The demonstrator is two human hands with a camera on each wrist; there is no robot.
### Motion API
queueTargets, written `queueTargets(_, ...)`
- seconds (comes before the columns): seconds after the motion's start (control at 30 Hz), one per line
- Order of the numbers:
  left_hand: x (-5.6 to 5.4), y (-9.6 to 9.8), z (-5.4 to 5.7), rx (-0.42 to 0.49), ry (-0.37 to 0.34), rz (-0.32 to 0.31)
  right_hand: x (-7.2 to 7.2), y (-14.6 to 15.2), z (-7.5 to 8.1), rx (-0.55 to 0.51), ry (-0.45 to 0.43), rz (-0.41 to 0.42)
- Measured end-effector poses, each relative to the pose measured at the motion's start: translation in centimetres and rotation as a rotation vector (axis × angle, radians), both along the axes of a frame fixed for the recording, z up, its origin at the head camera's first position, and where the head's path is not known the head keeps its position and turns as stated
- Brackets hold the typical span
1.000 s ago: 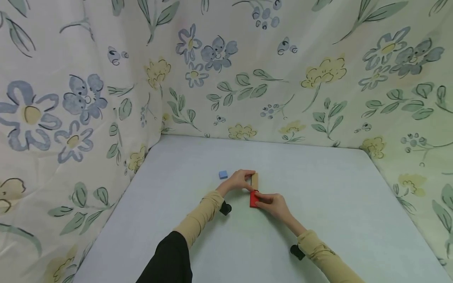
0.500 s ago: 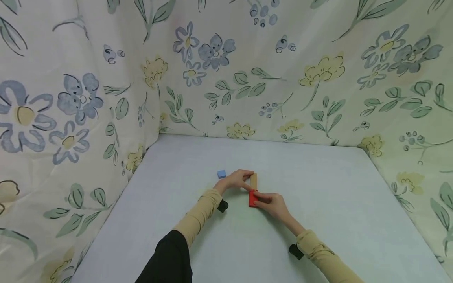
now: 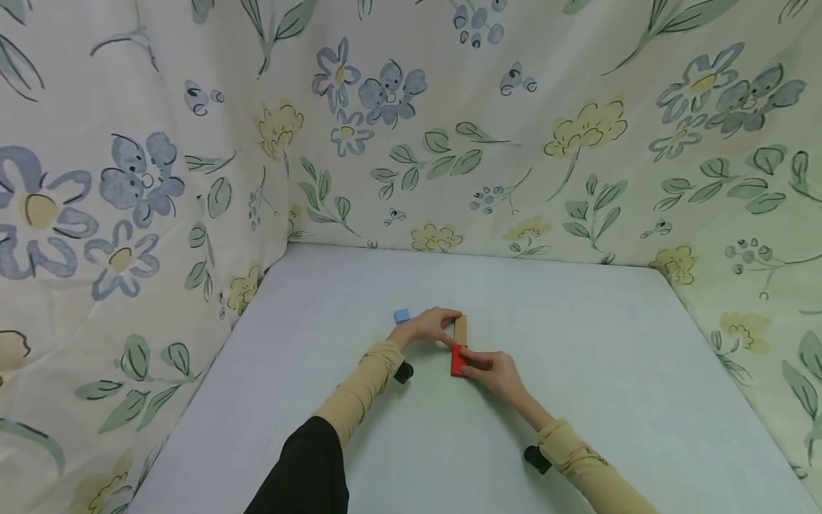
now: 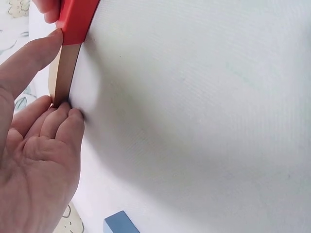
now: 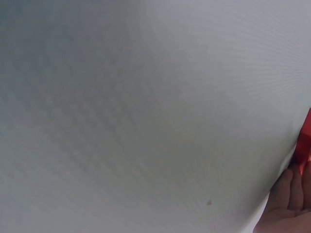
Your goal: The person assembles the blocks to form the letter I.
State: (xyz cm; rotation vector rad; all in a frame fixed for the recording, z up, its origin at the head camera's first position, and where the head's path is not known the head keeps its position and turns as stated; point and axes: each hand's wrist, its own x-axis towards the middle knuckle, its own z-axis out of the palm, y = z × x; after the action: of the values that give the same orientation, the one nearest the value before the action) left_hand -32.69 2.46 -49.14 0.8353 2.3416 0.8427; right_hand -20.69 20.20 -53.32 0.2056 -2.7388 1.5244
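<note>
In the head view a natural-wood block [image 3: 460, 331] and a red block [image 3: 458, 364] lie end to end on the table. My left hand [image 3: 427, 326] holds the wooden block: fingertips press its far end, and the thumb sits where the two blocks meet, as the left wrist view shows. My right hand [image 3: 499, 374] pinches the red block by its sides, thumb nearer me. Only part of the right hand [image 5: 290, 206] and a bit of the red block [image 5: 304, 141] show at the right wrist view's edge.
A small blue block [image 3: 402, 315] lies on the white table [image 3: 578, 343], left of the wooden block and close to the left wrist. Flower-patterned cloth [image 3: 449, 193] hangs behind and along both sides of the table. A black wrist device [image 3: 537, 459] sits under the right sleeve.
The head view has shifted slightly. Both hands and the blocks stay practically in place against each other.
</note>
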Motion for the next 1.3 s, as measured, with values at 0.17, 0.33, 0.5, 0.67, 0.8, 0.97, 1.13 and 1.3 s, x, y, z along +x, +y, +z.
queueTargets(0.17, -0.06, -0.11, 0.22, -0.017, 0.010, -0.006, -0.07, -0.07, 0.02, 0.000, 0.005, 0.006)
queueTargets(0.33, -0.15, -0.08, 0.38, -0.027, 0.027, -0.009, -0.13, -0.05, 0.11, 0.011, 0.003, 0.002)
queueTargets(0.5, -0.22, -0.03, 0.49, -0.021, 0.025, -0.004, -0.25, -0.02, 0.22, 0.022, 0.021, -0.004)
queueTargets(0.67, -0.23, -0.21, 0.45, -0.005, -0.005, 0.003, -0.39, -0.10, 0.19, 0.016, 0.018, 0.007)
queueTargets(0.8, -0.20, -0.29, 0.54, 0.014, -0.023, 0.007, -0.44, -0.11, 0.18, 0.010, 0.021, 0.013)
queueTargets(0.97, -0.11, -0.10, 0.71, 0.024, -0.033, 0.004, -0.45, 0.24, 0.15, 0.016, 0.024, 0.010)
queueTargets(1.13, 0.04, -0.02, 0.61, 0.042, -0.063, 0.007, -0.41, 0.52, 0.15, -0.013, -0.017, 0.009)
queueTargets(1.3, 0.12, 0.00, 0.12, 0.050, -0.088, 0.019, -0.60, 0.23, 0.23, -0.043, -0.042, -0.037)
